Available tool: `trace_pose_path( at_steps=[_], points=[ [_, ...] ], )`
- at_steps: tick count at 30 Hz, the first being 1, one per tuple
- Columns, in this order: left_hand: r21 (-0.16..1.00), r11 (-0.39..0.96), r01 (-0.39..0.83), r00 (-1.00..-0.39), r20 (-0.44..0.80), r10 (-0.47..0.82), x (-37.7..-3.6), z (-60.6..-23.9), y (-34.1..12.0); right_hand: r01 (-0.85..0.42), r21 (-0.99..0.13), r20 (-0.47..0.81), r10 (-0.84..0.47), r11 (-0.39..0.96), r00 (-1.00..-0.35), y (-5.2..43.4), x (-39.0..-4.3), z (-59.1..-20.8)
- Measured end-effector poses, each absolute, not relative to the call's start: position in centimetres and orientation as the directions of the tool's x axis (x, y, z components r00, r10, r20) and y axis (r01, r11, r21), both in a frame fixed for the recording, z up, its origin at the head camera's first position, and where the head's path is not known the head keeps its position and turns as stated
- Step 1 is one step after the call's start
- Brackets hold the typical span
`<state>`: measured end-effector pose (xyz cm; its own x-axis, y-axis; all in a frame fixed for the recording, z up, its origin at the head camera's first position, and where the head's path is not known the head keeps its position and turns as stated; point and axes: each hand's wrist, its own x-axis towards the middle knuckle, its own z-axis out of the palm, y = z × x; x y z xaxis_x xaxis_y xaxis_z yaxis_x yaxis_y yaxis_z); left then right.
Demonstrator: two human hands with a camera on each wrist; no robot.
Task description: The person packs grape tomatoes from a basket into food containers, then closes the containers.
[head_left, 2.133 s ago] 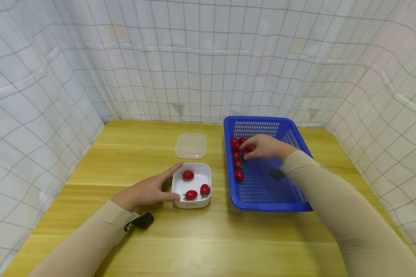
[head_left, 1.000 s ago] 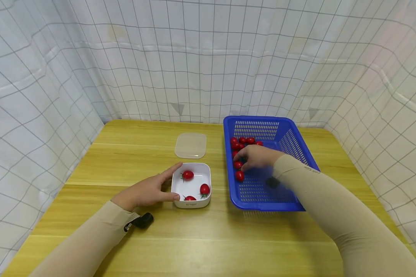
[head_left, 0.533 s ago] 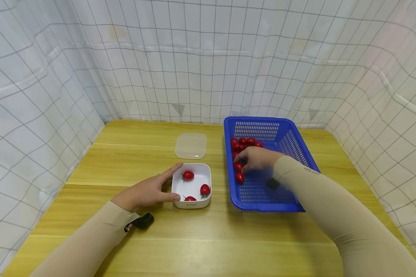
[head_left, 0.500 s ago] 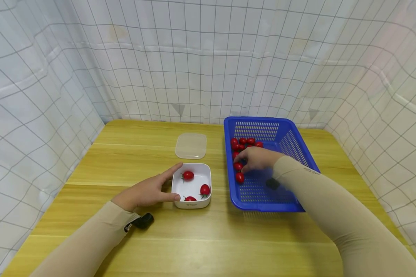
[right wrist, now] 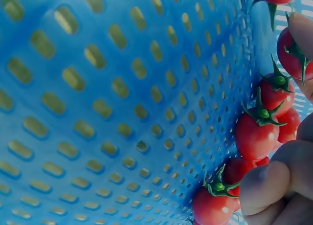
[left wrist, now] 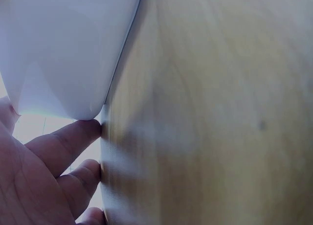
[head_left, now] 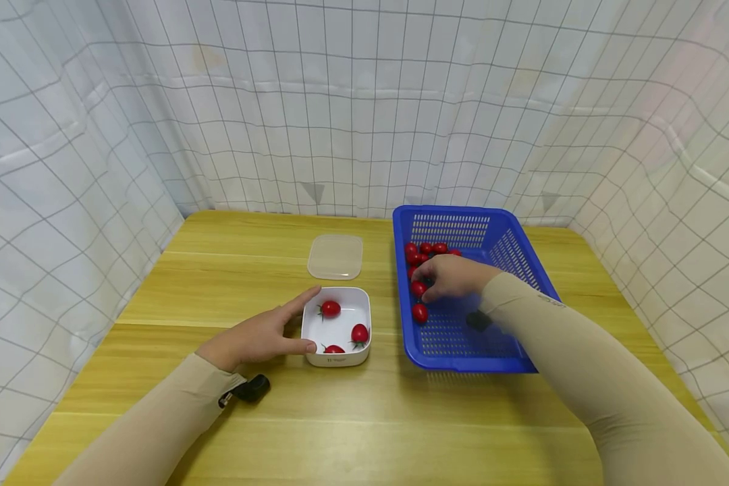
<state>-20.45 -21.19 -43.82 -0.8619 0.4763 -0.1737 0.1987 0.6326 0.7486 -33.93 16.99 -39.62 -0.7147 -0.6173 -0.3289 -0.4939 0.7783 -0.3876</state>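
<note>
My left hand (head_left: 260, 335) rests at the left side of a small white box (head_left: 364, 312), thumb at its front corner and index finger at its back corner, both fairly straight. Inside lie 3 cherry tomatoes, one of them this red one (head_left: 331, 308) with a green stem. In the left wrist view, fingertips (left wrist: 90, 129) touch the box's wall. My right hand (head_left: 455, 277) reaches down into a blue plastic basket (head_left: 462, 363) and pinches a cherry tomato (head_left: 418, 289) between thumb and index finger. The right wrist view shows that tomato (right wrist: 289, 56) partly covered by the thumb.
A clear flat lid (head_left: 335, 256) lies on the wooden table (head_left: 340, 432) behind the box. Several more cherry tomatoes (head_left: 440, 248) lie along the basket's left and far sides. One tomato (head_left: 420, 313) sits nearer its front. A white checked curtain (head_left: 340, 121) surrounds the table.
My right hand has moved nearer along the basket's left row, then slightly back with a tomato shifting beside its thumb. The left hand and the box have stayed still.
</note>
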Motion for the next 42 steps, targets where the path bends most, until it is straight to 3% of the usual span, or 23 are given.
trace_pose_path(
  at_steps=[42],
  points=[
    [0.747,0.632,0.207,-0.861,-0.168,0.480,-20.4,-43.7,-21.1,-0.470,-0.395,-0.314,-0.597,0.789,-0.738,16.7,-33.0,-38.3]
  ],
)
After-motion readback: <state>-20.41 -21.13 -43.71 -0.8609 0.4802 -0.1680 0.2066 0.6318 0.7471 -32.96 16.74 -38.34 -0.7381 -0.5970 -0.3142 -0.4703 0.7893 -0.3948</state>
